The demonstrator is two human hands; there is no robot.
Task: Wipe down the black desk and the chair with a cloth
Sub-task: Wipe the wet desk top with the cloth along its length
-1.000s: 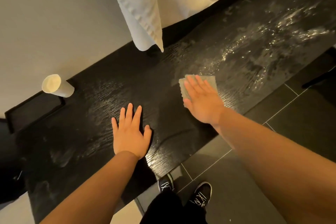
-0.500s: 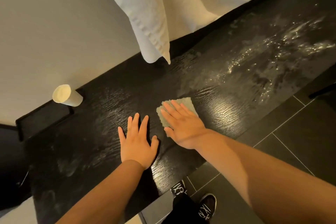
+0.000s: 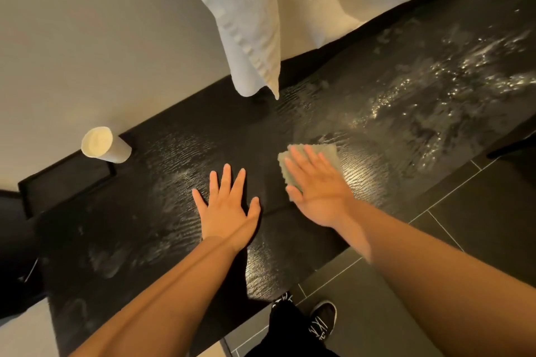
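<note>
The black desk (image 3: 162, 159) runs diagonally from lower left to upper right, with wet streaks and dusty smears on its grained top. My right hand (image 3: 317, 187) lies flat with straight fingers on a pale green cloth (image 3: 329, 153), pressing it onto the desk near the front edge. My left hand (image 3: 229, 206) rests flat on the bare desk just left of it, fingers spread, holding nothing. No chair can be made out with certainty.
A white cylindrical cup (image 3: 104, 145) lies near the wall at the left, beside a black tray (image 3: 66, 182). A white curtain (image 3: 249, 23) hangs over the desk's back edge. Dark floor tiles (image 3: 478, 211) and my shoes (image 3: 322, 319) are below.
My right hand slid the cloth left toward my left hand, then shifted it slightly back to the right. My left hand stayed planted on the desk.
</note>
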